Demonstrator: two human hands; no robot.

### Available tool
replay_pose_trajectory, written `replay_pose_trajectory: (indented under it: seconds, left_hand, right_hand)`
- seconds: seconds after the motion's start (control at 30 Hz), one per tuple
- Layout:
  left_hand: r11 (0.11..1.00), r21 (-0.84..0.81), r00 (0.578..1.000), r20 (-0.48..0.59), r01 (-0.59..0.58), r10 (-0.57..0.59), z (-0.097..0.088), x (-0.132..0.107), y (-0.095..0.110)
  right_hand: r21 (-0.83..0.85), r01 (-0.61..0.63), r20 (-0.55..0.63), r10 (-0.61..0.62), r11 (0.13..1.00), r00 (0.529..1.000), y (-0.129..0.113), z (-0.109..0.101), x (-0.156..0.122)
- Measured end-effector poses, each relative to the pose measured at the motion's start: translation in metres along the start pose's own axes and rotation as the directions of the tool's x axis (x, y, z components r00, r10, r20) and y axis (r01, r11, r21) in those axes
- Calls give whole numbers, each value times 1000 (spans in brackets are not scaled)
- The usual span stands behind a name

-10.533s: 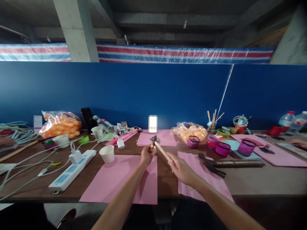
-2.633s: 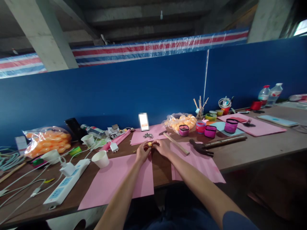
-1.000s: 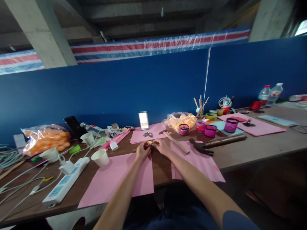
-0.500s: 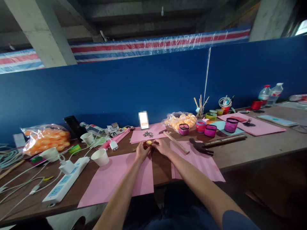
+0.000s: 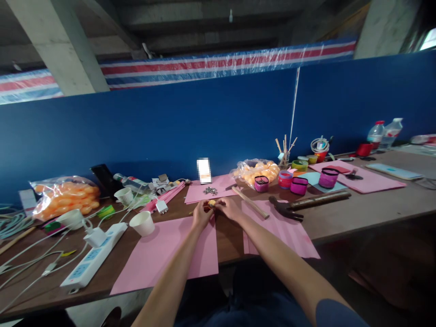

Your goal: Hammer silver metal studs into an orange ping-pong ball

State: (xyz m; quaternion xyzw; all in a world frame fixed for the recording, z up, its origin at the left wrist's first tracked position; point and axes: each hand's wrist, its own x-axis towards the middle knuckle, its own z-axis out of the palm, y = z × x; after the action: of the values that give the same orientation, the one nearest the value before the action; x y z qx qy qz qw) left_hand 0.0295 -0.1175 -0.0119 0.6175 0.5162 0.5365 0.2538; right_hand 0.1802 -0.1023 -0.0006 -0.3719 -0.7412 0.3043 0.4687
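Observation:
My left hand and my right hand meet over the brown table, both pinching a small orange ball between their fingertips. Just behind them a little heap of metal tacks lies on a pink paper sheet. A small hammer with a light wooden handle rests to the right of my right hand. Below my forearms lie two larger pink sheets, one on the left and one on the right.
A big claw hammer lies right of the pink sheet. Bags of orange balls, paper cups, a white power strip with cables, pink and green pots and water bottles crowd the table against the blue partition.
Long before, my right hand held the small hammer over the ball; the hammer now lies on the table and both hands work the ball. Over the last second hardly anything moved.

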Motion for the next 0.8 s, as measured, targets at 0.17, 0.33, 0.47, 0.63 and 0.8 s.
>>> replay_pose_trajectory:
  seconds: [0.17,0.33,0.47,0.63,0.8]
  left_hand:
    - [1000,1,1000,1,4,-4,-1,-1,3]
    - [1000,8,1000,-5,5,-5,-1,-1,5]
    - [1000,11,1000,-3,0,0,-1,-2,5]
    - [1000,12,1000,0,-7,7,-1,-2,4]
    - [1000,8,1000,-1,-17,17,-1,-1,2]
  right_hand:
    - [-11,-1,-4,1,1000,1000,1,0,1]
    - [-21,-1,-5,1,1000,1000,0,0,1]
    - [-27,1,-3,-1,1000,1000,-2,-1,0]
    - [-33,3,6,-3,999,1000,-2,-1,0]
    - [-33,1,14,0,999,1000,-1,-1,0]
